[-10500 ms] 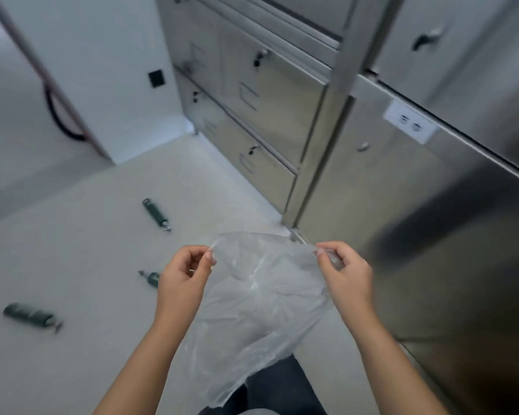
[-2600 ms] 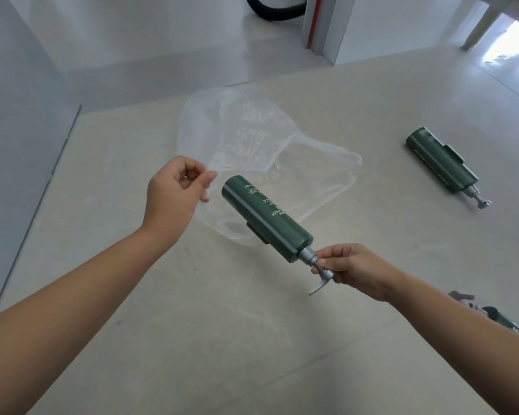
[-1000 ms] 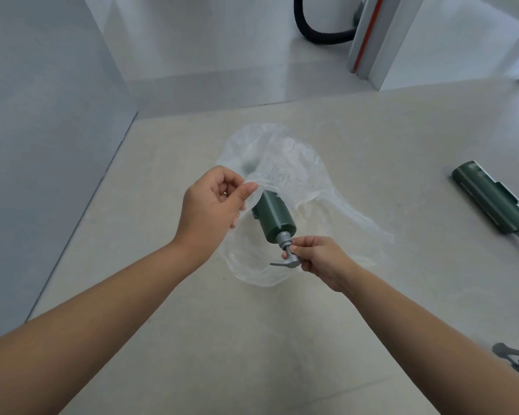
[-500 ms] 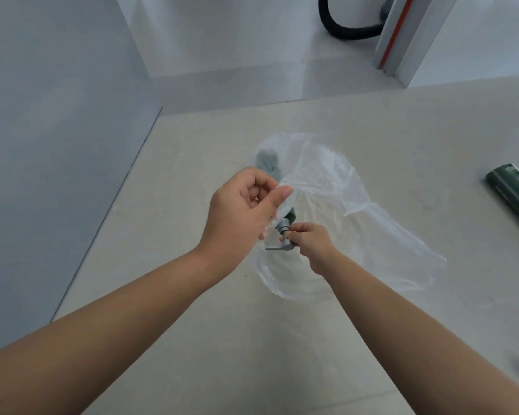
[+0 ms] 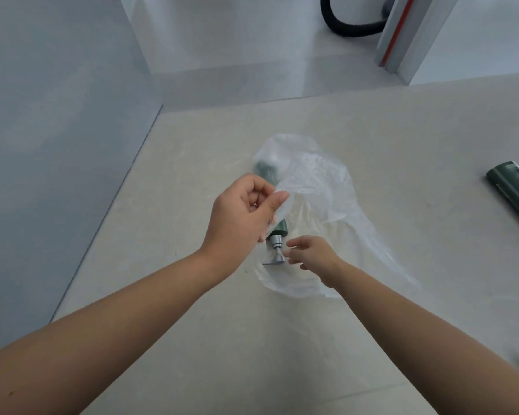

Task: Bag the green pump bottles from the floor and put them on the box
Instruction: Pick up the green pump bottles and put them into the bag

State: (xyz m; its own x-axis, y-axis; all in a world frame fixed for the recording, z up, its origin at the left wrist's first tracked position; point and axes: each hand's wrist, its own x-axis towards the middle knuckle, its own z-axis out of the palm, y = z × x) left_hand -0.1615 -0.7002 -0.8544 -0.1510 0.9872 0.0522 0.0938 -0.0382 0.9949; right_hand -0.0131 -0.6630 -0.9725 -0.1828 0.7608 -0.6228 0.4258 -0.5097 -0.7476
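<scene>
Item: green pump bottle (image 5: 280, 227), rigid, likely light, lying in the flimsy, slippery clear bag (image 5: 327, 190) on the floor (image 5: 192, 339), pump (image 5: 274, 250) at the near end; your left hand (image 5: 244, 212) pinches the bag's rim, your right hand (image 5: 313, 256) hangs slack beside the pump, seemingly empty; lift by the rim.

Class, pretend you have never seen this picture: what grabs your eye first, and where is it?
At centre, the left hand pinches the mouth of a clear plastic bag with a green pump bottle inside, the right hand open beside its pump. A second green bottle lies on the floor at the right edge.
</scene>
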